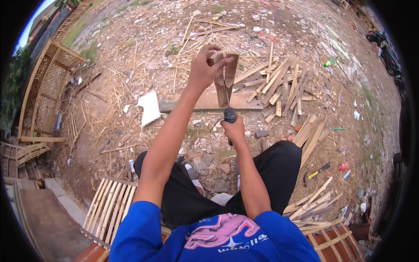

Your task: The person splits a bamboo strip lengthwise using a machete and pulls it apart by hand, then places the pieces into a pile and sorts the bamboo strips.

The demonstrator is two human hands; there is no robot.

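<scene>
Between the fingers and thumb of my left hand (204, 67) is the top of a split bamboo piece (232, 70), its halves spread apart in a V and its lower end near a wooden plank (192, 102). My right hand (235, 130) is closed round the black handle (229, 115) of a knife. The thin blade runs up into the gap of the bamboo, seen nearly edge-on. Part of the bamboo is hidden behind my left fingers. Whether its lower end rests on the plank, I cannot tell.
Split bamboo strips (288, 85) lie heaped to the right of the plank. A white slab (149, 108) lies at its left end. Near my right knee is a yellow-and-black handled tool (319, 170). Slatted panels (109, 205) flank me, and a lattice frame (48, 87) stands far left.
</scene>
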